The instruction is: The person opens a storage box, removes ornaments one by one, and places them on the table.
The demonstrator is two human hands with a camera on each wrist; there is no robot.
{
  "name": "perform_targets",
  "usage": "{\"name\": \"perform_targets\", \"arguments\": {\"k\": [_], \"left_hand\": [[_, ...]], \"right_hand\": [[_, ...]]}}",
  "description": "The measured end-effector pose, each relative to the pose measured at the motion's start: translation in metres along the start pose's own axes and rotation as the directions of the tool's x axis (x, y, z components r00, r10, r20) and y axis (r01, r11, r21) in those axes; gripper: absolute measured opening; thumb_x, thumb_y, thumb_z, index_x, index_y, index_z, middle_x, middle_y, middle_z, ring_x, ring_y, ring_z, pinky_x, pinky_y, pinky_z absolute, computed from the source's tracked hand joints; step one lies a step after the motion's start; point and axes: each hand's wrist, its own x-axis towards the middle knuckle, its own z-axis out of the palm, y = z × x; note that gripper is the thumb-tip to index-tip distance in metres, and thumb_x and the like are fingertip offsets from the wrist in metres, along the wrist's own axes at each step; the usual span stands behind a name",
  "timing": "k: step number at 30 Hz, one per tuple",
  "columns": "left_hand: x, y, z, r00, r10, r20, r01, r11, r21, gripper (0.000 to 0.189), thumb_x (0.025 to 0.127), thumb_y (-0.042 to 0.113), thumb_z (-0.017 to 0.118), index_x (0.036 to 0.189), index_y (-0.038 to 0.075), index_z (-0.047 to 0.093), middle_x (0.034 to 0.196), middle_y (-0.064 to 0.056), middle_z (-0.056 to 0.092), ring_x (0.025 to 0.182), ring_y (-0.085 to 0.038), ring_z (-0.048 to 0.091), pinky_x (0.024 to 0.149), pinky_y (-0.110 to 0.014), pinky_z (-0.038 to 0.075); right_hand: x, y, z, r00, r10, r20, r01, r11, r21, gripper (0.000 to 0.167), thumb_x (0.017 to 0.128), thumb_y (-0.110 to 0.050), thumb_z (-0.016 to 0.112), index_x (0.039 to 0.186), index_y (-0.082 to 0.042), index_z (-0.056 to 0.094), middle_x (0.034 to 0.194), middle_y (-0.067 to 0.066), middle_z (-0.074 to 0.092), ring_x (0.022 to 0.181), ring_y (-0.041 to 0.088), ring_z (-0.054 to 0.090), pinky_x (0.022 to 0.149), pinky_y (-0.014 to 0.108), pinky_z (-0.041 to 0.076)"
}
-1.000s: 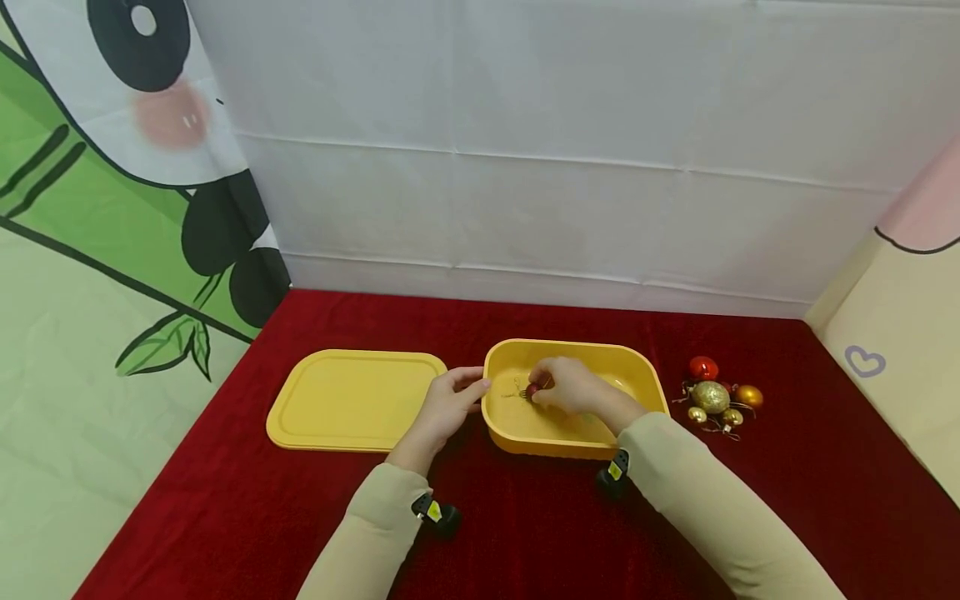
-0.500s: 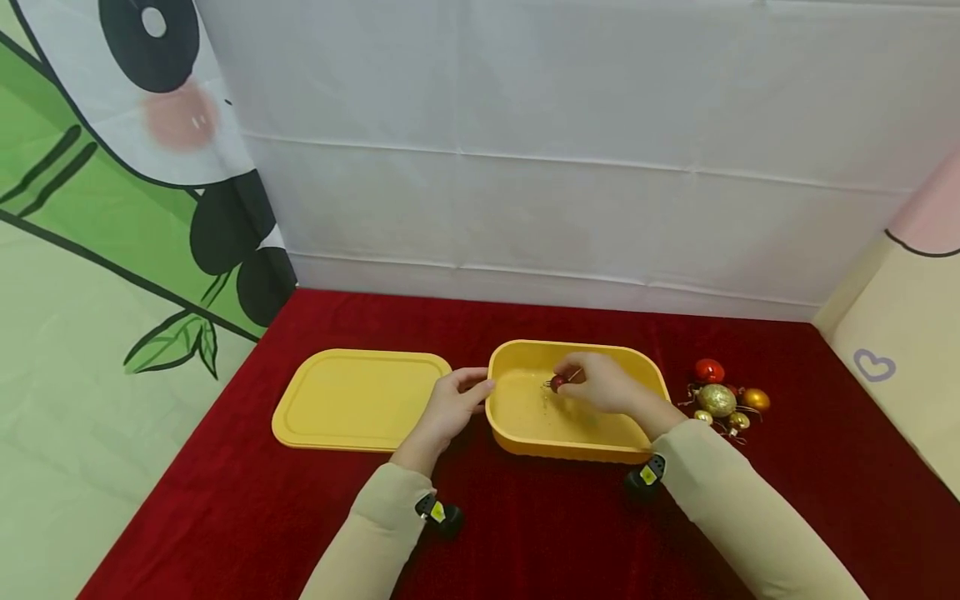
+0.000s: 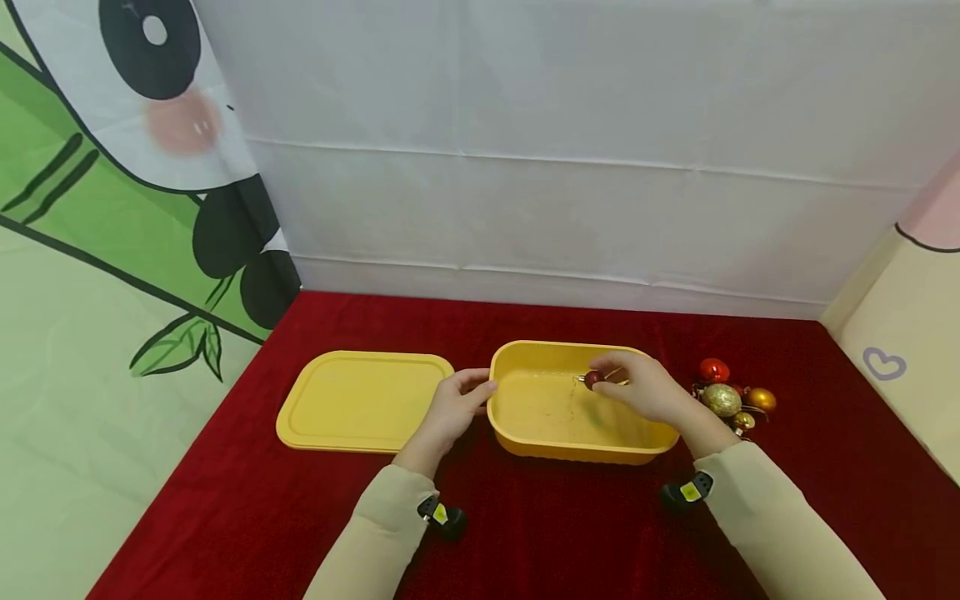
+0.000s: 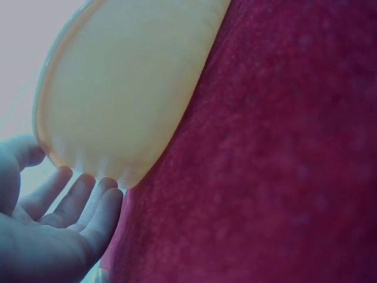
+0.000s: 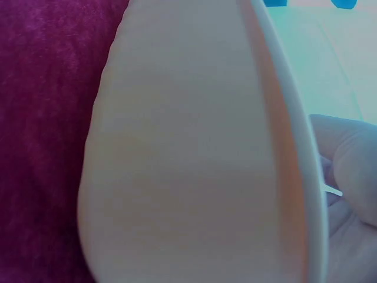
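My left hand (image 3: 450, 408) holds the left end of a yellow plastic box (image 3: 536, 408), thumb at the rim. In the left wrist view, its fingertips (image 4: 110, 197) touch the box's outer wall. Inside or just over the box, my right hand (image 3: 647, 387) pinches a small dark red Christmas bauble (image 3: 592, 380) between thumb and fingers. Thin wires or threads lie near the bauble on the box floor. The box's side wall (image 5: 188, 147) hides most of the right hand in the right wrist view.
A flat yellow lid (image 3: 363, 400) lies left of the box. To its right sits a cluster of baubles: red (image 3: 714, 369), glittery gold (image 3: 722, 400), orange (image 3: 761, 399) and smaller ones. A dark red cloth (image 3: 540, 533) covers the table; a white sheet (image 3: 480, 208) hangs behind.
My right hand has moved to the right across the box with the dark red bauble pinched in it. The left hand has stayed at the box's left end.
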Motion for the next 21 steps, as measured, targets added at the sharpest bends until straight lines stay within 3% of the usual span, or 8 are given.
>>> {"name": "perform_targets", "arguments": {"k": [4, 10, 17, 21], "left_hand": [[0.000, 0.002, 0.000, 1.000, -0.006, 0.001, 0.006, 1.000, 0.002, 0.040, 0.096, 0.016, 0.055, 0.131, -0.002, 0.051, 0.126, -0.021, 0.056, 0.111, -0.037, 0.059, 0.088, -0.039, 0.053], [0.005, -0.007, 0.000, 1.000, 0.003, -0.027, -0.003, 1.000, -0.004, 0.038, 0.095, 0.020, 0.057, 0.129, 0.003, 0.055, 0.124, -0.018, 0.059, 0.107, -0.031, 0.061, 0.084, -0.034, 0.055], [0.006, -0.009, 0.001, 0.999, 0.005, -0.040, -0.004, 1.000, 0.022, 0.036, 0.095, 0.021, 0.057, 0.127, 0.005, 0.056, 0.122, -0.014, 0.060, 0.103, -0.024, 0.063, 0.082, -0.032, 0.056], [0.006, -0.010, 0.000, 0.999, 0.003, -0.043, -0.002, 1.000, 0.022, 0.036, 0.095, 0.022, 0.057, 0.127, 0.005, 0.057, 0.122, -0.014, 0.060, 0.102, -0.024, 0.063, 0.081, -0.032, 0.056]], "right_hand": [[-0.010, 0.004, -0.004, 0.999, 0.026, -0.045, -0.025, 1.000, 0.006, 0.030, 0.088, -0.018, 0.066, 0.114, -0.005, 0.065, 0.104, 0.010, 0.069, 0.090, 0.025, 0.067, 0.076, 0.037, 0.052], [-0.022, 0.010, -0.010, 0.992, 0.036, -0.120, -0.033, 0.999, 0.025, 0.030, 0.087, -0.017, 0.067, 0.114, -0.003, 0.065, 0.105, 0.012, 0.069, 0.091, 0.027, 0.067, 0.079, 0.040, 0.054], [-0.040, 0.017, -0.018, 0.979, 0.093, -0.183, -0.074, 0.991, 0.108, 0.027, 0.090, -0.017, 0.065, 0.114, -0.005, 0.064, 0.107, 0.013, 0.069, 0.093, 0.025, 0.066, 0.074, 0.022, 0.052], [-0.049, 0.021, -0.021, 0.968, 0.110, -0.227, -0.084, 0.989, 0.119, 0.032, 0.092, -0.025, 0.062, 0.117, -0.005, 0.062, 0.110, 0.013, 0.068, 0.090, 0.009, 0.064, 0.074, 0.013, 0.049]]}}
